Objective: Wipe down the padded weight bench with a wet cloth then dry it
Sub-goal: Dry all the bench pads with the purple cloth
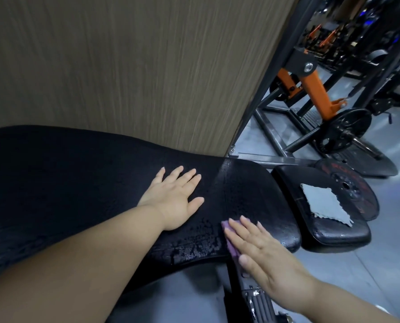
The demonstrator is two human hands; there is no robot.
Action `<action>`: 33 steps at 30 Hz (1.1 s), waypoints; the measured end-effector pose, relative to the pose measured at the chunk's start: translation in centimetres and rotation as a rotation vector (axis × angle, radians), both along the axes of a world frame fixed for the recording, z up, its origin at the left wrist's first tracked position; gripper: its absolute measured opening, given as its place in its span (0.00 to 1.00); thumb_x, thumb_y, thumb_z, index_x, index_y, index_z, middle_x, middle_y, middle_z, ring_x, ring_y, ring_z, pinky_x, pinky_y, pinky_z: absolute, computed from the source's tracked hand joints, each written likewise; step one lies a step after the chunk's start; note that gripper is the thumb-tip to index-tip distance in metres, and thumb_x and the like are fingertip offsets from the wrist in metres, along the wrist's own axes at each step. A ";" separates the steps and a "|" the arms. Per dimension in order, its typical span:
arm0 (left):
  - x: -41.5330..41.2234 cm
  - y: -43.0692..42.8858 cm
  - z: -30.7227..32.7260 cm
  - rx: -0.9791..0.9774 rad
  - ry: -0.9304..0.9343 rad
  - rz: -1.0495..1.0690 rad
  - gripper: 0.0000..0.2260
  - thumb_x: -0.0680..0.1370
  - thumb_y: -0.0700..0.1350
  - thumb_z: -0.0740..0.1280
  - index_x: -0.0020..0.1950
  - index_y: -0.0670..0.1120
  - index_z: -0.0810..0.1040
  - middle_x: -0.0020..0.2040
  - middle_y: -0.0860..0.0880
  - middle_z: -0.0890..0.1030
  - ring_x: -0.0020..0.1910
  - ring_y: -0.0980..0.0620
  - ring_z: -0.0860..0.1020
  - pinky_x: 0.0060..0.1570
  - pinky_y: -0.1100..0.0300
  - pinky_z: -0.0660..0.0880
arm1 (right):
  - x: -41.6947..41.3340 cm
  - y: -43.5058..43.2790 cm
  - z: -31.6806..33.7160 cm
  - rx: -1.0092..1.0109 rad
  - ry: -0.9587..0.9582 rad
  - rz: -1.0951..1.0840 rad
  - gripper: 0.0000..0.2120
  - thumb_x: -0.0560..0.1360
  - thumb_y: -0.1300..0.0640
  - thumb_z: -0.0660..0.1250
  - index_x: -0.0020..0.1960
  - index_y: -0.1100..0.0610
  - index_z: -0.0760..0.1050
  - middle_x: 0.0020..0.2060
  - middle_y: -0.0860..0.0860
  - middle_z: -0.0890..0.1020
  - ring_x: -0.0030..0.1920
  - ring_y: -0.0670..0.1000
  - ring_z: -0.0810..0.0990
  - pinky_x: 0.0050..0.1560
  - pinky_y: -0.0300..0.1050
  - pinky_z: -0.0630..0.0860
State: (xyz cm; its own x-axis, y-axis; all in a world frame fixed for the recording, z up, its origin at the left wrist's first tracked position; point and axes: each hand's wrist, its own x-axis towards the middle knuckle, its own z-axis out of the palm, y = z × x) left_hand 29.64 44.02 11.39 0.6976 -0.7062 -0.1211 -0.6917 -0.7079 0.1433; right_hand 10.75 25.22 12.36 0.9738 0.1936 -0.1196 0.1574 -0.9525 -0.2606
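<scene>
Our flat right hand [259, 248] pins the purple cloth [229, 238] (seemingly wet) near the bench [78, 183] edge; it may slip off.

We see a black bench pad [82, 183], its surface mottled with a fine crackle, and glossy with wet specks near the purple cloth [229, 241] (only a strip of it shows beside our right hand). The smaller seat pad [329, 231] is black too, shiny at its rim, and bears a pale grey cloth [324, 204] with a frayed, jagged edge. The wall panel [124, 66] is brownish grey, streaked with fine vertical grain. The machine arm [317, 94] is orange on a black frame; the floor [380, 252] is light grey. A black weight plate [362, 197] carries red lettering.
</scene>
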 end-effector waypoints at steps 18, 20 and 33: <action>0.2 0.0 -0.3 -0.041 -0.026 -0.008 0.29 0.81 0.63 0.43 0.80 0.54 0.44 0.80 0.56 0.43 0.78 0.53 0.38 0.75 0.46 0.36 | 20.8 -0.1 -0.8 -0.091 -0.059 -0.377 0.24 0.83 0.51 0.46 0.78 0.50 0.50 0.77 0.46 0.53 0.77 0.49 0.45 0.76 0.51 0.45; 0.2 0.0 -0.3 -0.042 -0.025 -0.007 0.29 0.81 0.63 0.43 0.80 0.54 0.44 0.80 0.57 0.42 0.78 0.53 0.38 0.75 0.46 0.36 | 21.9 -0.4 -0.9 -0.095 -0.048 -0.406 0.23 0.83 0.50 0.46 0.78 0.50 0.52 0.77 0.46 0.54 0.77 0.50 0.45 0.76 0.51 0.46; -0.2 0.1 0.0 -0.019 0.025 0.059 0.26 0.83 0.60 0.43 0.79 0.55 0.43 0.80 0.55 0.41 0.78 0.51 0.38 0.75 0.47 0.37 | 4.0 1.0 0.4 0.069 0.013 0.005 0.29 0.74 0.57 0.52 0.73 0.37 0.57 0.73 0.32 0.55 0.75 0.37 0.42 0.75 0.45 0.36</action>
